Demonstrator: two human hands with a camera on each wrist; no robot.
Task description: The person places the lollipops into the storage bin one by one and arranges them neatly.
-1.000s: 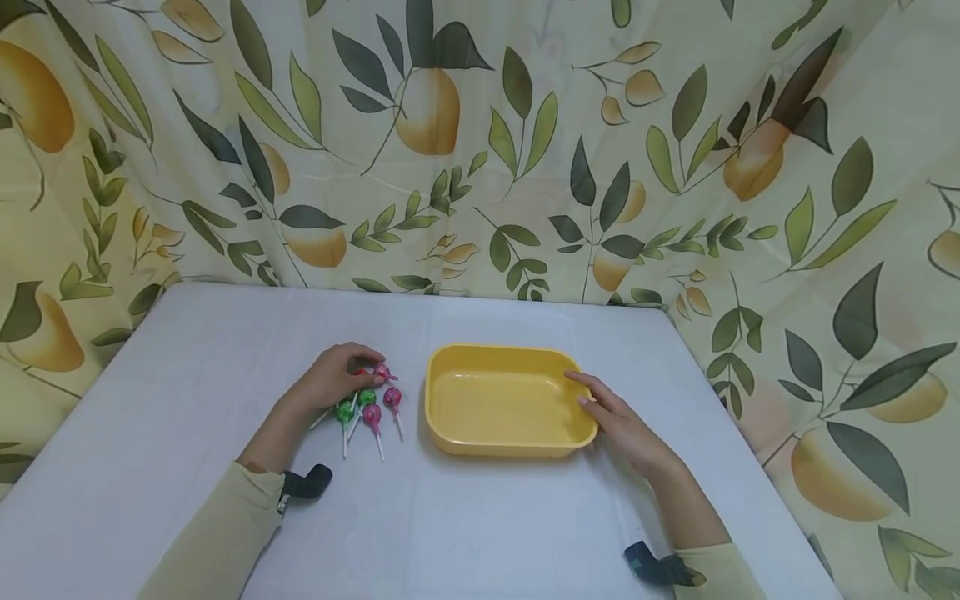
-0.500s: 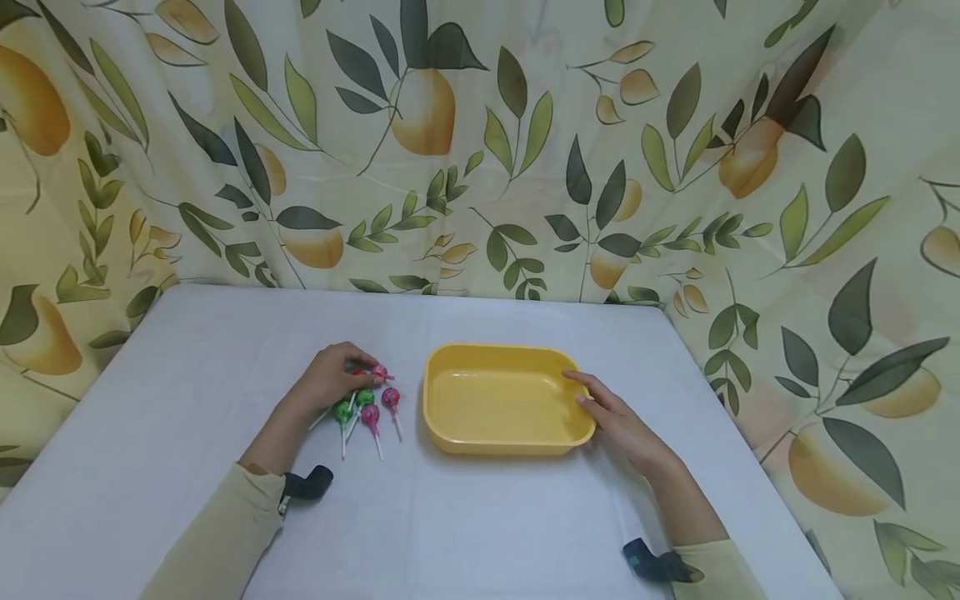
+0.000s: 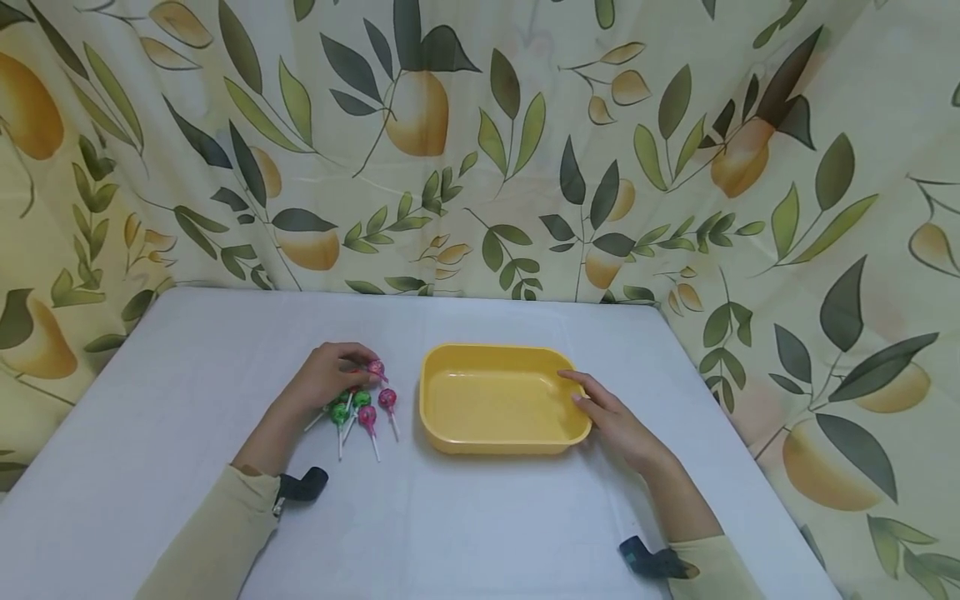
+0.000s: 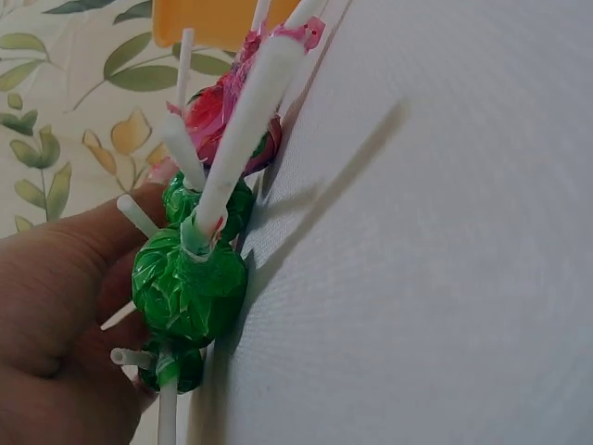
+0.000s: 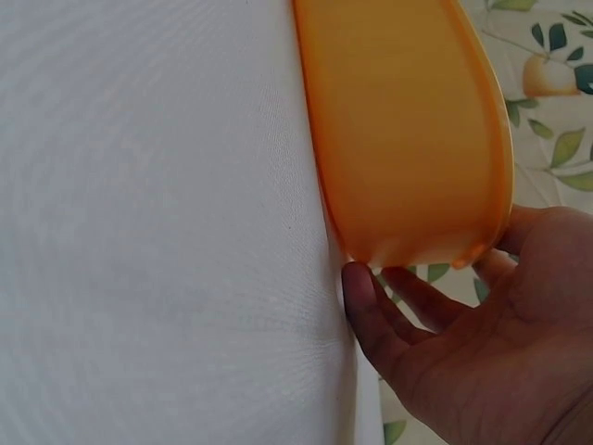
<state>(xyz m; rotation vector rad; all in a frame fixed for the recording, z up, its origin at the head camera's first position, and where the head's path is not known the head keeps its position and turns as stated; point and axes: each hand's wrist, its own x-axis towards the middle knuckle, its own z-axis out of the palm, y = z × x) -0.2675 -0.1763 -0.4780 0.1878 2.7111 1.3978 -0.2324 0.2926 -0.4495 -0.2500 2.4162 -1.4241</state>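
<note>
At the back of a small pile of lollipops, my left hand [image 3: 326, 379] pinches a pink lollipop [image 3: 377, 367] between thumb and fingers. Green lollipops [image 3: 339, 413] and a front pink one [image 3: 367, 416] lie close below that hand, and another pink one [image 3: 387, 398] is at the pile's right. In the left wrist view, the hand [image 4: 65, 324] is beside a green lollipop [image 4: 190, 287], its fingertips hidden. My right hand [image 3: 622, 429] grips the right end of the yellow tray [image 3: 495, 404]; the right wrist view shows the hand [image 5: 500, 343] around the tray's end [image 5: 408, 130].
A white cloth [image 3: 465, 525] covers the table beneath the tray and lollipops. Behind the table hangs a curtain [image 3: 465, 192] printed with fruit and leaves. Dark straps [image 3: 303, 485] are on both wrists.
The pink lollipop at my left fingertips has tilted, its stick now angled more downward. My right hand keeps its hold on the tray. The head view has shifted slightly.
</note>
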